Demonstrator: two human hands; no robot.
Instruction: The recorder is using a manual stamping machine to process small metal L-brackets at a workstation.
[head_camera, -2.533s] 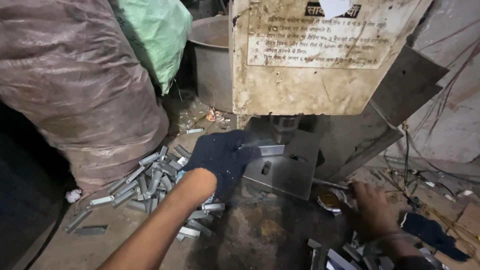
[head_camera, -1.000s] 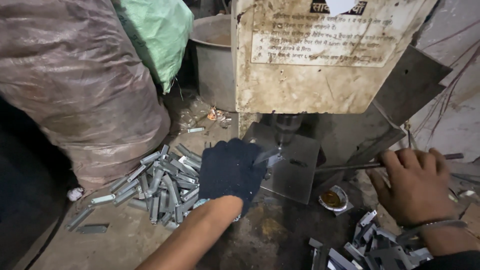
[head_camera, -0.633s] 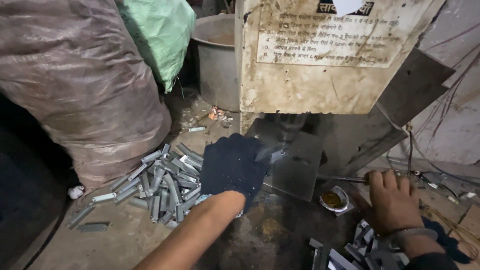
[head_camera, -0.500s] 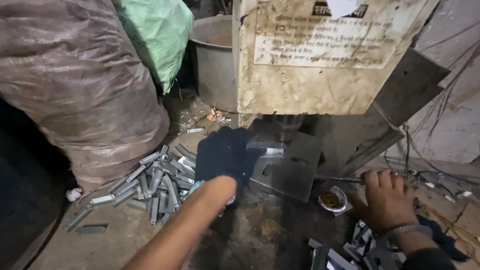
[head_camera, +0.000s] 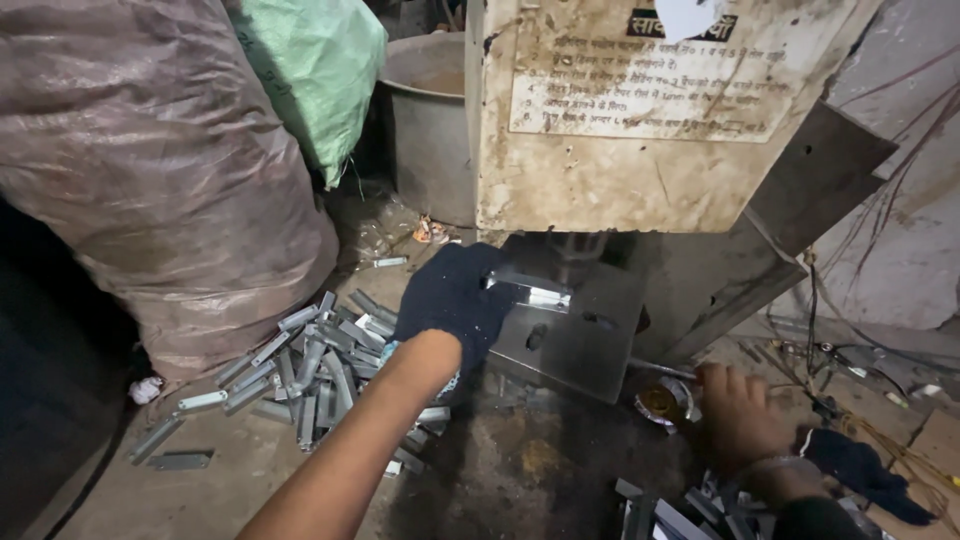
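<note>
Small metal strip on the steel die plate of a worn press machine, under the ram.

The left hand, in a dark glove, closes its grip on the strip's near end. The bare right hand rests loosely open on the floor beside a small round tin, above loose metal pieces. A heap of similar pieces lies left, near a bulging sack.

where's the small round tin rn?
Head view, lower right: the round tin sits on the dirty floor just right of the press's steel plate, right beside the bare right hand.
</note>
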